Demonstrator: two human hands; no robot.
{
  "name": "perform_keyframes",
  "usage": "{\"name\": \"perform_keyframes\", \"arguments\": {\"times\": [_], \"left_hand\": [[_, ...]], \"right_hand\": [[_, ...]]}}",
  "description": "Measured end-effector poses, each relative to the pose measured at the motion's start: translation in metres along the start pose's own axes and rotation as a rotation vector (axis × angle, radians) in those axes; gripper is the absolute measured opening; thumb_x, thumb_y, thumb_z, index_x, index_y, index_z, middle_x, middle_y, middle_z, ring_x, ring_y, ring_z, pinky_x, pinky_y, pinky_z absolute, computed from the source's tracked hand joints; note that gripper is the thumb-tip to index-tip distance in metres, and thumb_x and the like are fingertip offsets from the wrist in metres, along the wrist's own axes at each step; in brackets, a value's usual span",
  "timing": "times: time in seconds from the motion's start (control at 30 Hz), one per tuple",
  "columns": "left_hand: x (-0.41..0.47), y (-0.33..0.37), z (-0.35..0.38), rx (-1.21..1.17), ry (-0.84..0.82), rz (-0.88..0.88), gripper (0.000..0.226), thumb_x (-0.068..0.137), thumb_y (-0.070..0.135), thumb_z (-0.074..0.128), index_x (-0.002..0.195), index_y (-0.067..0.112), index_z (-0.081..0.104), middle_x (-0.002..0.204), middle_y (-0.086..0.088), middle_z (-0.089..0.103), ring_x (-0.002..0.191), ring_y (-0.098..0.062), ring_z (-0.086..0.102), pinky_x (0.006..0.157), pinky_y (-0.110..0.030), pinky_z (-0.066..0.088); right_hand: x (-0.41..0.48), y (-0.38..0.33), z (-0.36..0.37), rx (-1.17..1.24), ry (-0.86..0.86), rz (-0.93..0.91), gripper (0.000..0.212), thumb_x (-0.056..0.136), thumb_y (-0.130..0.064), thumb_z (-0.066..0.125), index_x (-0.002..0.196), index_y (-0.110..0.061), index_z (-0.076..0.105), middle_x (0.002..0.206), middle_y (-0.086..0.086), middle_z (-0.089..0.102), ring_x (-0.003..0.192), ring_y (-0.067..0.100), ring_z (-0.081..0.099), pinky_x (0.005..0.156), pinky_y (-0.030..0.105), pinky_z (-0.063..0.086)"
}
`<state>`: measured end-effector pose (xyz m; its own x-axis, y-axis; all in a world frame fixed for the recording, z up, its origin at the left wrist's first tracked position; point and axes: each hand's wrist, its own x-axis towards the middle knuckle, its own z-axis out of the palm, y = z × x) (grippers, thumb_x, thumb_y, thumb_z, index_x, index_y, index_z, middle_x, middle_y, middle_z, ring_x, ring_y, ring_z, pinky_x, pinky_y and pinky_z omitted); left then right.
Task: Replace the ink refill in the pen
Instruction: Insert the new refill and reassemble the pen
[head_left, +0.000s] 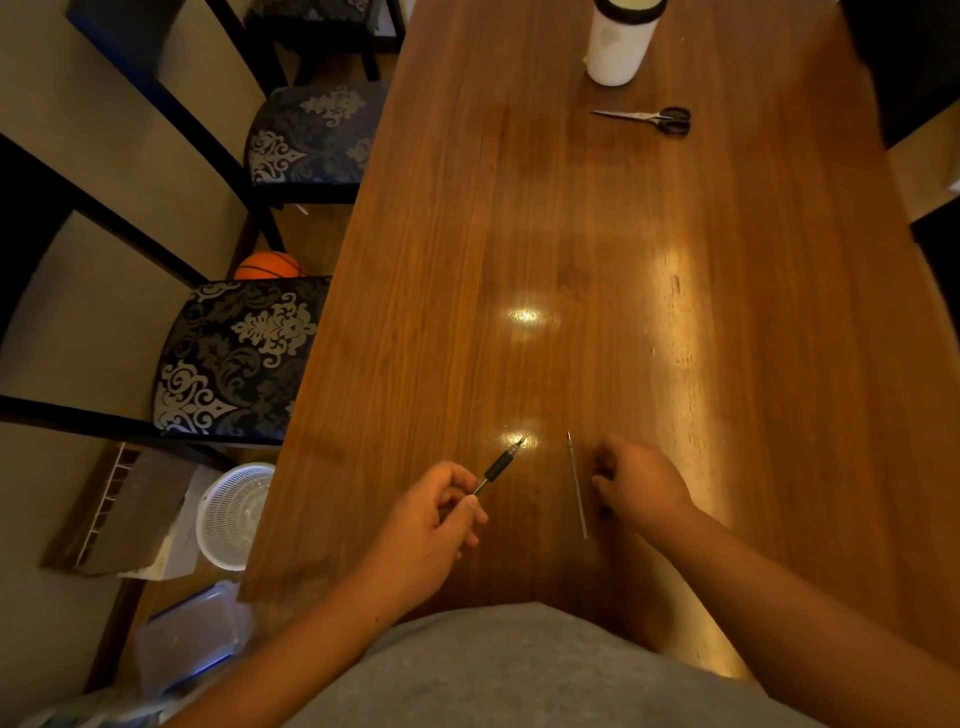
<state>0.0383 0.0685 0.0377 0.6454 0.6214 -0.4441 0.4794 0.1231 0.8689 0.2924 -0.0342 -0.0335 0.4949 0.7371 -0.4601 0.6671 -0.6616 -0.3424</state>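
Note:
My left hand (431, 525) grips a pen (500, 464) with a black grip section, its tip pointing up and to the right just above the wooden table (571, 234). A thin grey ink refill (577, 486) lies flat on the table to the right of the pen, running roughly away from me. My right hand (641, 480) rests on the table right beside the refill, fingers curled in a loose fist. Whether it holds something small is hidden.
Black-handled scissors (649, 118) lie far up the table, near a white bottle (621, 41). Two patterned chairs (234, 358) stand along the left edge. A basketball (269, 266), a white basket (234, 514) and a plastic box (192, 639) sit on the floor at left.

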Motion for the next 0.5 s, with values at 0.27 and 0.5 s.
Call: {"name": "perform_keyframes", "arguments": {"times": [0.27,0.5], "left_hand": [[-0.001,-0.003,0.002,0.017,-0.004,-0.009,0.024,0.094,0.023,0.051,0.091,0.046,0.055,0.091,0.007,0.071,0.069,-0.010,0.067,0.055,-0.022,0.052],[0.000,0.001,0.004,0.038,-0.012,0.001,0.023,0.095,0.023,0.051,0.092,0.046,0.055,0.092,0.009,0.071,0.070,-0.009,0.068,0.055,-0.021,0.052]], "right_hand": [[0.011,-0.004,0.001,-0.086,-0.037,-0.101,0.012,0.090,-0.018,0.054,0.098,-0.014,0.063,0.099,0.008,0.065,0.086,0.026,0.062,0.073,0.040,0.055],[-0.004,-0.025,-0.026,0.529,-0.076,-0.119,0.006,0.089,-0.019,0.065,0.084,-0.022,0.062,0.079,-0.001,0.066,0.072,0.013,0.063,0.062,0.025,0.049]]}}
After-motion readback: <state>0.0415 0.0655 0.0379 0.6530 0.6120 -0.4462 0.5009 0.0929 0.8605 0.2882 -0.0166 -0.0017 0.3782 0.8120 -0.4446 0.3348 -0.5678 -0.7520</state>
